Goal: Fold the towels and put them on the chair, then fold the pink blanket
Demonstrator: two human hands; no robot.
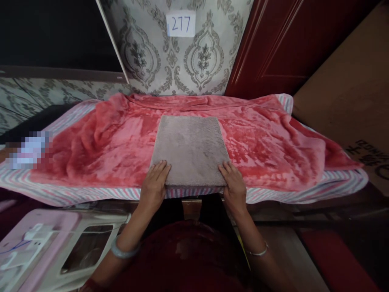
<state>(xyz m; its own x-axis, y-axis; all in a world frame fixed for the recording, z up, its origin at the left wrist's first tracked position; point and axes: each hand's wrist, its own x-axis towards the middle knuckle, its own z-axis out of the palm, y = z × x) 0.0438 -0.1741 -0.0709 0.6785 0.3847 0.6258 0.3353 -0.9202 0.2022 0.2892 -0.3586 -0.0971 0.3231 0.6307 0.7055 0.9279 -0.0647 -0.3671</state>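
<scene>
A square grey plush mat lies flat on a pink-red fleece blanket. At the mat's near left corner, my left hand has its fingers on the top and its thumb at the front edge. My right hand grips the near right corner in the same way, fingers over the upper face. Parts of both thumbs and whatever is under the mat are hidden. The front edge of the mat reaches the table's near side.
Under the blanket is a striped cloth. A dark screen stands at the back left, a cardboard box at the right. A paper marked 277 hangs on the wall. A pale plastic stool is at the lower left.
</scene>
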